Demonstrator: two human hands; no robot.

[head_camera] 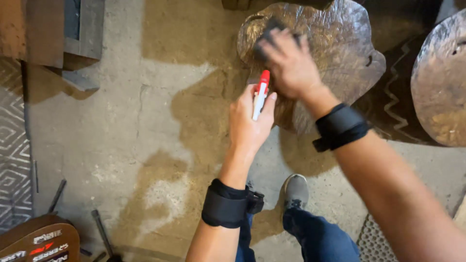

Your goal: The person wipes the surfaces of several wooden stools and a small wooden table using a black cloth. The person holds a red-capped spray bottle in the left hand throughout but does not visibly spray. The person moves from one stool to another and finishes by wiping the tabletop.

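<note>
At the left edge of the metal sheet point(335, 43), the right hand point(286, 60) presses a dark pad point(267, 34), fingers clamped on it; the left hand point(247, 121) grips a red-capped marker point(260, 94).

A bare concrete floor point(121, 121) fills most of the view, pale grey with large darker, damp-looking patches. At the floor's top left corner stands a stack of grey and brown boards or frames point(63, 34); just what they are is hard to tell. Along the floor's left edge lies a mat point(12, 160) with a white zigzag pattern. At the floor's bottom left sits a rounded brown wooden piece point(39, 242), with thin dark metal rods point(99, 233) lying just beside it. A perforated grid point(376, 240) shows at the floor's bottom right.
</note>
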